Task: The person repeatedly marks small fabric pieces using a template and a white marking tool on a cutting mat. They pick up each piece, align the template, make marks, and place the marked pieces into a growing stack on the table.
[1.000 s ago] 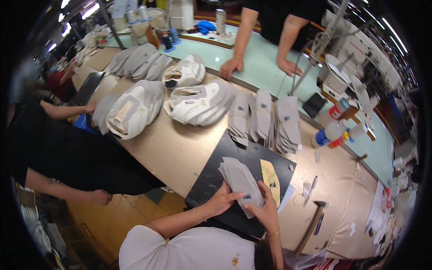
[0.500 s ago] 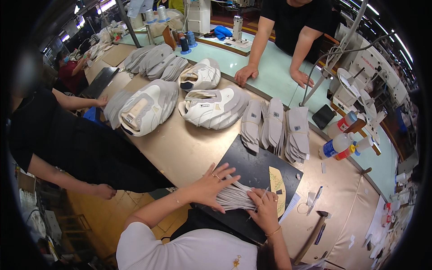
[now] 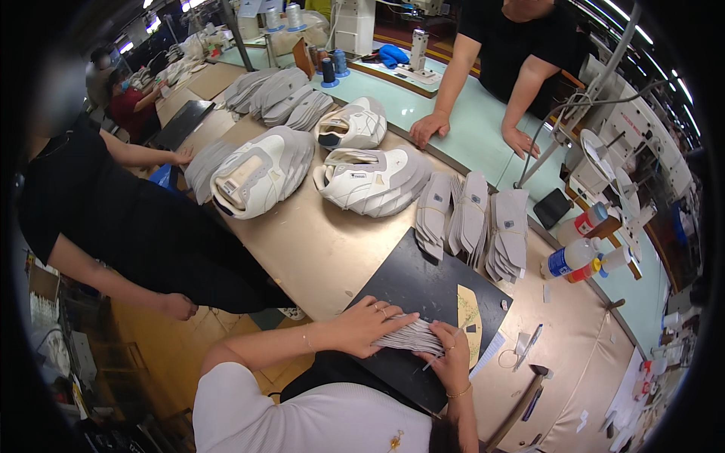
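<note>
A stack of thin grey shoe pieces (image 3: pixel 408 337) is held between my hands, above a black board (image 3: pixel 404 283). My left hand (image 3: pixel 368 326) grips the stack's left end, fingers laid along the top. Around the right end, my right hand (image 3: pixel 451 356) is closed, and a thin pale strand shows by its fingers. A cream template (image 3: pixel 469 323) with green marks lies on the board, just right of the stack. Farther back stand banded bundles of similar grey pieces (image 3: pixel 470 219).
White-and-grey shoe uppers (image 3: pixel 374 181) stand in nested piles on the table (image 3: pixel 302 253). A hammer (image 3: pixel 521 404), a pen (image 3: pixel 533 337) and bottles (image 3: pixel 568 259) are to the right. One person (image 3: pixel 121 226) stands at left; another leans hands (image 3: pixel 430 128) on the far table.
My left hand has gone from spread fingers over the stack to gripping its left end. The right hand keeps its hold. The view has shifted slightly.
</note>
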`<state>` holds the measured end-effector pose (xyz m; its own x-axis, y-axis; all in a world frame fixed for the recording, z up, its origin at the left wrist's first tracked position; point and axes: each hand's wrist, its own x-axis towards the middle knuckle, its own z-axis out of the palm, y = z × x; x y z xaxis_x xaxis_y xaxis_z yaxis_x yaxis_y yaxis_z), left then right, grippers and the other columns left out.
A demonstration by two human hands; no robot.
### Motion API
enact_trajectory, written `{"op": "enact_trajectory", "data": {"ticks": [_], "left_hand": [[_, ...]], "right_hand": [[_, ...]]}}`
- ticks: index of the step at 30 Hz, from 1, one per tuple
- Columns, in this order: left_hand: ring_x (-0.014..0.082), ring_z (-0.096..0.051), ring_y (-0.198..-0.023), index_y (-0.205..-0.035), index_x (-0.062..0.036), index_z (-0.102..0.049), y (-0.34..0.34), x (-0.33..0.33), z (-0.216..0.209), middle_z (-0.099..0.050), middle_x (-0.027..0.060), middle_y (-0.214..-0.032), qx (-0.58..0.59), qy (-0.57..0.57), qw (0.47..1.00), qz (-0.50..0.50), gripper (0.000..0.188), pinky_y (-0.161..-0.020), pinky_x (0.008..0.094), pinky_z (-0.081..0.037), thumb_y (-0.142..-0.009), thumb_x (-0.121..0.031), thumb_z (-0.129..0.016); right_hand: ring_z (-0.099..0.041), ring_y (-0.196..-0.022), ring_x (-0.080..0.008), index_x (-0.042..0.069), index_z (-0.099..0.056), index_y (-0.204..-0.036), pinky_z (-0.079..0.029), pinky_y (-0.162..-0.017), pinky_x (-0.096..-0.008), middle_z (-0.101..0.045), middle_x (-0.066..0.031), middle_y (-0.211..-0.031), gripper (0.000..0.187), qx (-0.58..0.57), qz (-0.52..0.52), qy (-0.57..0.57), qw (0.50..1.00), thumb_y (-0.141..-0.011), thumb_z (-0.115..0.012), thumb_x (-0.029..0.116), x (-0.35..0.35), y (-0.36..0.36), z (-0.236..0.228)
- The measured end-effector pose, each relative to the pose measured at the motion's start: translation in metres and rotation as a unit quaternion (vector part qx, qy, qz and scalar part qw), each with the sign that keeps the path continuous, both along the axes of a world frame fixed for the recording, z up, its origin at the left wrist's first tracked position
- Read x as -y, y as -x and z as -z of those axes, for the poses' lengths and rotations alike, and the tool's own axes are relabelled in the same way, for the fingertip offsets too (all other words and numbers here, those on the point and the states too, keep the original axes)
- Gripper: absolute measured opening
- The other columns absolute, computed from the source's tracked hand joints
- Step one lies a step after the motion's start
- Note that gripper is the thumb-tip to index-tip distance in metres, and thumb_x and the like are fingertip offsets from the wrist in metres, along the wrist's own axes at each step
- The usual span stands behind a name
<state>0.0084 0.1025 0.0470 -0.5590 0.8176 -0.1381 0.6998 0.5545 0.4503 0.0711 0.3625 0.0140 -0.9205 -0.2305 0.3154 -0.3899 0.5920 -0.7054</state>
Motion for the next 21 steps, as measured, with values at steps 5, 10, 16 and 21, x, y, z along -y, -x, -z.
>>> {"op": "enact_trajectory", "data": {"ticks": [5, 10, 16, 21], "left_hand": [[0.0317, -0.057, -0.113, -0.161, -0.0119, -0.026, 0.012, 0.005, -0.007, -0.056, 0.0152, -0.131, 0.059, -0.030, 0.998, 0.014, 0.095, -0.095, 0.0408, -0.040, -0.083, -0.029, -0.077], [0.0310, -0.056, -0.115, -0.153, -0.0064, -0.037, 0.009, -0.009, -0.002, -0.056, 0.0154, -0.127, -0.005, -0.009, 0.999, -0.035, 0.094, -0.097, 0.0401, -0.039, -0.078, -0.041, -0.082], [0.0292, -0.056, -0.118, -0.137, -0.0072, -0.049, 0.007, -0.016, 0.006, -0.058, 0.0126, -0.124, -0.109, -0.030, 0.994, 0.014, 0.082, -0.099, 0.0408, -0.038, -0.074, -0.047, -0.084], [0.0286, -0.057, -0.116, -0.135, -0.0075, -0.051, 0.000, -0.028, 0.005, -0.060, 0.0109, -0.122, -0.077, 0.006, 0.997, 0.008, 0.080, -0.097, 0.0396, -0.039, -0.074, -0.048, -0.083]], "right_hand": [[-0.059, -0.121, -0.0331, 0.008, -0.064, -0.124, -0.046, -0.102, -0.0421, -0.067, -0.0156, -0.125, 0.067, 0.067, 0.013, 0.048, 0.997, -0.065, -0.092, 0.020, 0.000, -0.005, -0.011], [-0.058, -0.120, -0.0349, 0.007, -0.066, -0.120, -0.040, -0.107, -0.0451, -0.065, -0.0161, -0.131, 0.057, 0.048, 0.055, -0.002, 0.997, -0.071, -0.089, 0.023, -0.009, -0.005, -0.015], [-0.057, -0.114, -0.0377, 0.003, -0.061, -0.126, -0.044, -0.102, -0.0446, -0.061, -0.0183, -0.124, 0.059, 0.083, 0.275, -0.031, 0.957, -0.075, -0.087, 0.018, -0.031, 0.007, 0.003], [-0.059, -0.105, -0.0395, -0.001, -0.061, -0.120, -0.047, -0.094, -0.0438, -0.059, -0.0211, -0.114, 0.065, 0.204, 0.336, -0.107, 0.913, -0.068, -0.092, 0.022, -0.030, 0.027, -0.005]]}}
